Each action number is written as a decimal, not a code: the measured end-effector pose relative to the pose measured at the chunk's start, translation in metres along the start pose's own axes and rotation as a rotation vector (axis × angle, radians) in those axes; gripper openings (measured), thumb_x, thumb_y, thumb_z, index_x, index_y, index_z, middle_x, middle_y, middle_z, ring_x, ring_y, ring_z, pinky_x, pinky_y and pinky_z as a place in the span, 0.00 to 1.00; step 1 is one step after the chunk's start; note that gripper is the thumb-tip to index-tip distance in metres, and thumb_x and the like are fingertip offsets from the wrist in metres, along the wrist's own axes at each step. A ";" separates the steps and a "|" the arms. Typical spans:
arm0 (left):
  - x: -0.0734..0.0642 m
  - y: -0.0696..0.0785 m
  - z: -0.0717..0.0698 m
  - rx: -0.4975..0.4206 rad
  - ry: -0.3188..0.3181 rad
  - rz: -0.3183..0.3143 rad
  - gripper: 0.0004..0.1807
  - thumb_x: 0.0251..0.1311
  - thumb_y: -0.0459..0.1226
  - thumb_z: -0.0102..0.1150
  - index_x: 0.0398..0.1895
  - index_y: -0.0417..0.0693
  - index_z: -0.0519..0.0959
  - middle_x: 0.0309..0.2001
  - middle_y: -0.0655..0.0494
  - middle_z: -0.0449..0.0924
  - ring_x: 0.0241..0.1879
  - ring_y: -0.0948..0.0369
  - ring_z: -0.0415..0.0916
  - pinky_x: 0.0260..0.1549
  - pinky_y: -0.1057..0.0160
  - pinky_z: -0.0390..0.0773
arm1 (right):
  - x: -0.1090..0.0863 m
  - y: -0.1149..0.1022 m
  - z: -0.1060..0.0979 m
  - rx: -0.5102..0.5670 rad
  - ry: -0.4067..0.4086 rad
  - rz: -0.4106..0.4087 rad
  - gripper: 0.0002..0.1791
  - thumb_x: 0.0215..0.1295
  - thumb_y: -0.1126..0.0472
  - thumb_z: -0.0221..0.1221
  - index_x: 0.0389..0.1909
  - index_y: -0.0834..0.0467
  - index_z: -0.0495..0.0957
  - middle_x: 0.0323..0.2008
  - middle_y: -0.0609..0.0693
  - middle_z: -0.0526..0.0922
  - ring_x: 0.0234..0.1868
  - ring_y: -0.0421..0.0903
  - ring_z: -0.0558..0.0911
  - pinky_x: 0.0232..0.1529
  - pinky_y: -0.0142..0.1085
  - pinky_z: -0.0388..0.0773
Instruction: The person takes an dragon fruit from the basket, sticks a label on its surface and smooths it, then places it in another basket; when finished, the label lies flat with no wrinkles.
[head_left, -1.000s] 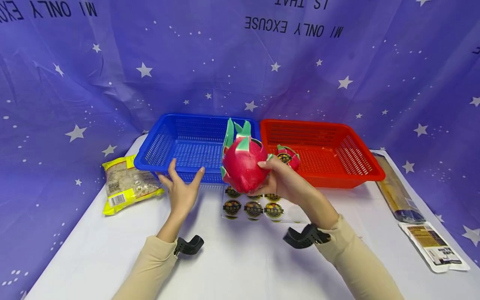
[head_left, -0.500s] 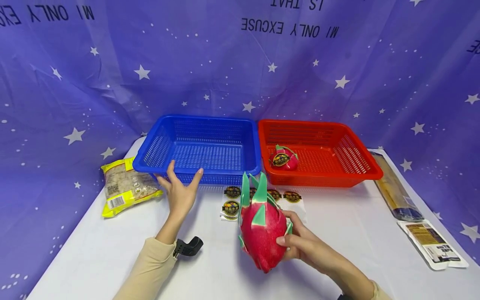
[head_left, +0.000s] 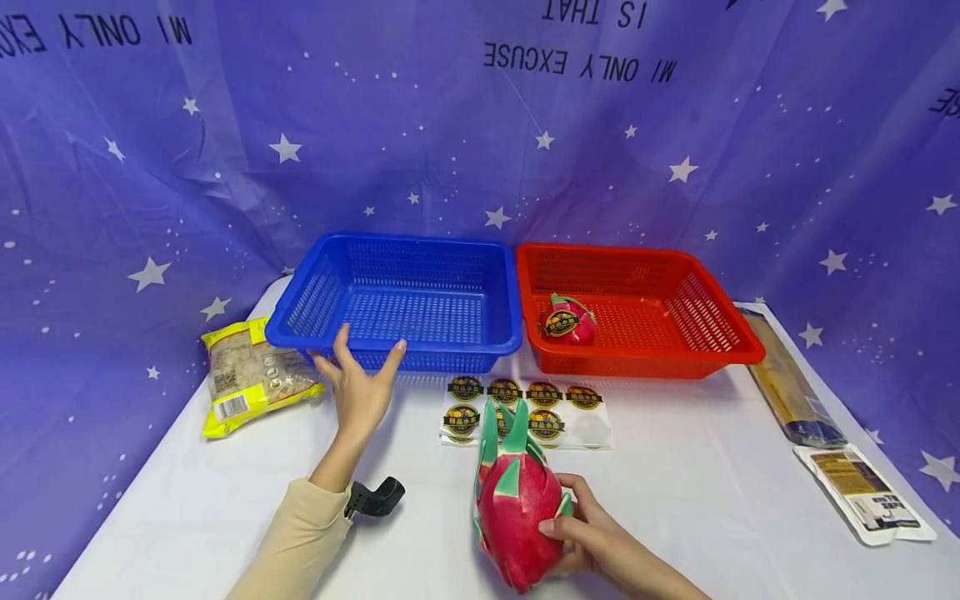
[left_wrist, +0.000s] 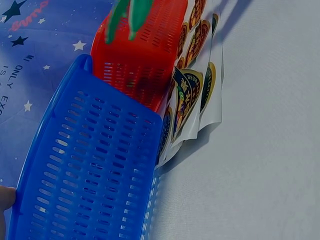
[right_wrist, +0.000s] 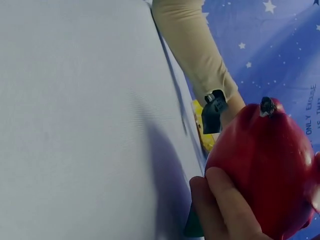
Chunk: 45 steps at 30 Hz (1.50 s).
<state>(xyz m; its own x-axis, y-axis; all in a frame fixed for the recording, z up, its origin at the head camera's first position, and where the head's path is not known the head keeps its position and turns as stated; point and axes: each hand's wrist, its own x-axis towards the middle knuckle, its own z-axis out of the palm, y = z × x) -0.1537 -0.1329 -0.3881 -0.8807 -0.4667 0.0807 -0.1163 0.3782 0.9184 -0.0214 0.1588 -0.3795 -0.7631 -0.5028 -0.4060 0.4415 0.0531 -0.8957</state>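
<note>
A red dragon fruit with green leaf tips hangs over the front of the table, tips pointing toward the baskets. My right hand grips it from the right, thumb on its near side; in the right wrist view, fingers lie against its glossy red skin. My left hand touches the front rim of the blue basket, its fingers spread. A fingertip shows at that rim in the left wrist view. Another dragon fruit, with a round black-and-gold label, lies in the red basket.
A sheet of round stickers lies in front of the baskets. At the left is a yellow-edged bag. Along the right edge lie a long brown package and a flat white-edged pouch. A purple starry cloth hangs behind.
My right hand has brought the dragon fruit from over the baskets down toward the table's front, uncovering the sticker sheet and the labelled fruit. My left hand has stayed at the blue rim.
</note>
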 end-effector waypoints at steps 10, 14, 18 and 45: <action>-0.001 0.000 0.000 0.003 0.004 0.005 0.50 0.44 0.66 0.55 0.68 0.74 0.40 0.68 0.42 0.13 0.66 0.34 0.41 0.57 0.35 0.56 | 0.005 -0.007 0.005 -0.188 0.094 0.093 0.36 0.59 0.49 0.52 0.61 0.59 0.46 0.49 0.60 0.67 0.40 0.46 0.80 0.41 0.43 0.80; 0.000 0.000 0.000 0.000 0.003 0.007 0.50 0.44 0.66 0.55 0.68 0.73 0.40 0.68 0.42 0.13 0.66 0.34 0.40 0.57 0.35 0.56 | 0.009 -0.009 0.008 -0.259 0.127 0.067 0.35 0.59 0.47 0.53 0.59 0.60 0.48 0.46 0.59 0.70 0.36 0.46 0.81 0.37 0.42 0.81; 0.000 0.000 0.000 0.003 0.009 0.013 0.50 0.44 0.66 0.55 0.68 0.73 0.41 0.68 0.42 0.13 0.67 0.34 0.40 0.57 0.36 0.56 | 0.011 -0.008 0.009 -0.270 0.135 0.047 0.35 0.59 0.46 0.53 0.57 0.59 0.48 0.44 0.60 0.69 0.31 0.48 0.83 0.34 0.41 0.81; 0.000 -0.001 0.001 0.005 0.015 0.015 0.51 0.43 0.67 0.55 0.68 0.72 0.41 0.69 0.42 0.14 0.66 0.33 0.40 0.57 0.35 0.55 | 0.008 -0.011 0.012 -0.795 0.231 -0.037 0.34 0.57 0.36 0.51 0.62 0.44 0.57 0.48 0.48 0.69 0.40 0.41 0.73 0.33 0.34 0.75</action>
<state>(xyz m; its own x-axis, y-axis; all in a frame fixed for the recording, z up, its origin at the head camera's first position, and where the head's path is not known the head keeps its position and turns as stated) -0.1544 -0.1326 -0.3892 -0.8755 -0.4728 0.0997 -0.1060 0.3893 0.9150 -0.0272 0.1440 -0.3706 -0.8863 -0.3312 -0.3237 0.0152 0.6779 -0.7350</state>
